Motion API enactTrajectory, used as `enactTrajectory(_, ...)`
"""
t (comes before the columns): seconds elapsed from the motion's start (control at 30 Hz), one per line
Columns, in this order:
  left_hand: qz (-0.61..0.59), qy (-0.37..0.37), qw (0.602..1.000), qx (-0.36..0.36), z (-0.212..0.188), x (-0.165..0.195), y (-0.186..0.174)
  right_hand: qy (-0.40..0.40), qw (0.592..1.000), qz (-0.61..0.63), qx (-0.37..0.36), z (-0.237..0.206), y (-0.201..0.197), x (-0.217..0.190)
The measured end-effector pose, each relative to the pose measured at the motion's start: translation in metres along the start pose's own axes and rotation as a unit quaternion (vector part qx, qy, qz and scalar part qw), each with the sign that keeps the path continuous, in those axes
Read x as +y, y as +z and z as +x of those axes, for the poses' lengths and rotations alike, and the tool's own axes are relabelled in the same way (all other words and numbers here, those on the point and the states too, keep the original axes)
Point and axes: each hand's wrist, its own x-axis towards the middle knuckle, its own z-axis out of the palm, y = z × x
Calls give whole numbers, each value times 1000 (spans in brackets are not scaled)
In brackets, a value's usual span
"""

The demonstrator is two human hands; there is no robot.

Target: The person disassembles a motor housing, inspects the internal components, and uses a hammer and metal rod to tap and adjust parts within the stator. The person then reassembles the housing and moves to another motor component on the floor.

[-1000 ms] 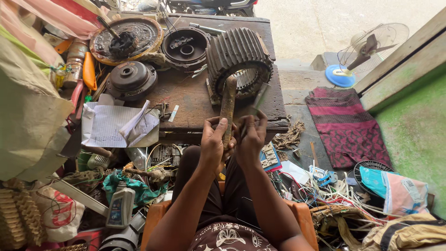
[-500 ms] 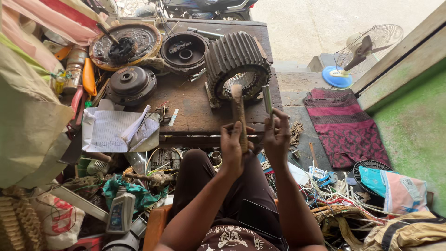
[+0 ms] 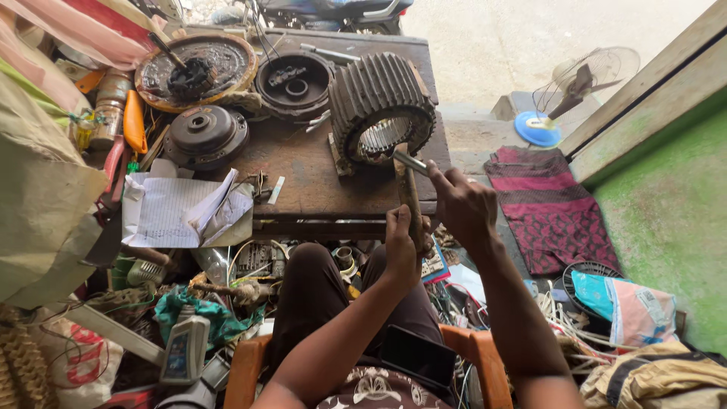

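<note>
The person sits at the near edge of a dark, greasy wooden tabletop [image 3: 303, 170], both forearms raised over the lap. The left hand [image 3: 401, 242] is wrapped tight around the lower end of a worn wooden stick [image 3: 410, 198], holding it upright just in front of the table's near edge. The right hand [image 3: 463, 203], just to the right of it, is closed with thumb and fingers pinched on a short metal rod [image 3: 411, 161], whose shiny end pokes leftward across the top of the stick, touching or nearly touching it.

Right behind the stick stands a ribbed motor stator housing [image 3: 381, 106], its open bore with copper windings facing the person. Farther left on the tabletop lie a round end cover [image 3: 204, 135], a dark bearing cap [image 3: 294, 79] and a large rusty disc [image 3: 198, 67]. A sheaf of lined paper [image 3: 182, 212] hangs over the near left edge. On the floor to the right are a striped red cloth [image 3: 551, 204] and a small fan [image 3: 572, 91].
</note>
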Motion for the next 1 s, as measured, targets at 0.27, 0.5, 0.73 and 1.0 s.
enactTrajectory(0.27, 36, 45, 998, 14, -8, 1, -11, 15, 998, 51, 45, -20, 0, -9)
enactTrajectory(0.5, 55, 27, 997, 41, -10, 8, -12, 67, 998, -3, -6, -15, 20, -20)
enactTrajectory(0.73, 99, 44, 992, 60, -23, 28, -13, 96, 987, 115, 63, -27, 37, -18)
enactTrajectory(1.0, 115, 9, 990, 75, -29, 48, -15, 82, 979, 133, 127, -24, 64, -15)
